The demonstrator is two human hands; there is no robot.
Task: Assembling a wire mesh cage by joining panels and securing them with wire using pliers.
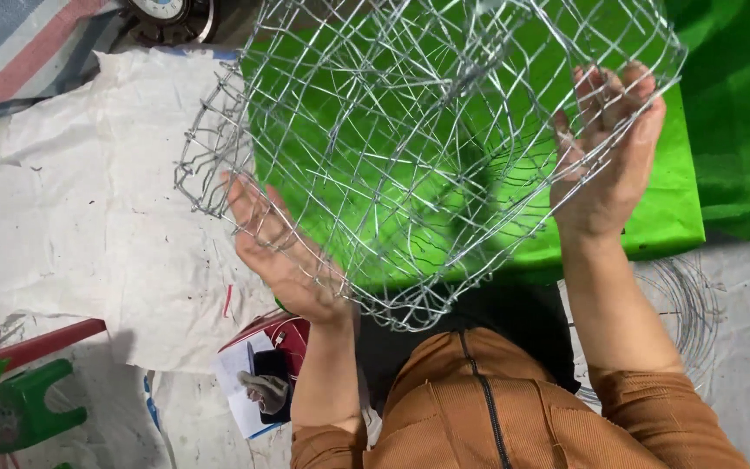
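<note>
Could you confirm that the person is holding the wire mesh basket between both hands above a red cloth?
Not quite: the cloth under the wire mesh basket is green, not red, as the head view shows. The rest holds: the left hand and right hand hold the basket between them.

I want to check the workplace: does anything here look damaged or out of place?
The wire mesh basket, held between the left hand and right hand, has an uneven, crumpled left rim. A coil of wire lies loose on the floor.
</note>
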